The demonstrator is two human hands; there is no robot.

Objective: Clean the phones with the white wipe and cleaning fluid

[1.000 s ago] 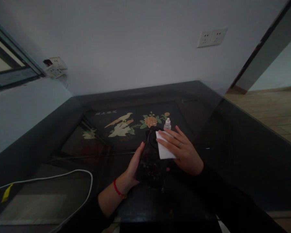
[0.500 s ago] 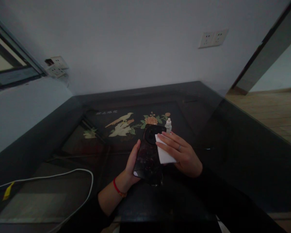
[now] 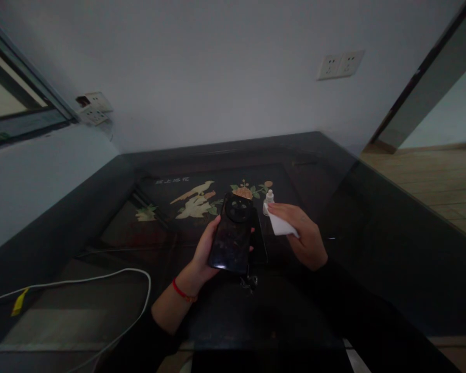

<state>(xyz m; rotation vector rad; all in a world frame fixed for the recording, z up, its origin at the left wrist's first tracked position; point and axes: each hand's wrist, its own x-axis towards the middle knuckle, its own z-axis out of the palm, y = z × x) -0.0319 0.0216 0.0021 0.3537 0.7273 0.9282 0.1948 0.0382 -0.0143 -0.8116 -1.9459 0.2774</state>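
Observation:
My left hand [image 3: 206, 251] is wrapped round a dark smartphone [image 3: 231, 238], its back with the round camera ring facing up. Fingertips show past the phone's right edge. Behind and to the right of it lies a flat black object [image 3: 260, 241], perhaps a case or a second phone; its kind is unclear. A small dark charm [image 3: 250, 282] hangs or lies just below the phone. My right hand [image 3: 301, 230] pinches a folded white cloth or tissue [image 3: 281, 225], apart from the phone. Close to those fingers stands a small clear bottle [image 3: 268, 199] with a white cap.
The dark glossy table [image 3: 334, 181] bears a bird-and-flower picture [image 3: 196, 202]. A white cable [image 3: 101, 277] with a yellow tag [image 3: 20, 302] curves across its left side. Wall sockets [image 3: 340, 65] and another socket [image 3: 95, 108] sit above the table, near a window at left.
My right hand has drawn the white cloth off the phone and to the right, beside the bottle. The phone has shifted left and up in my left hand, uncovering the black object.

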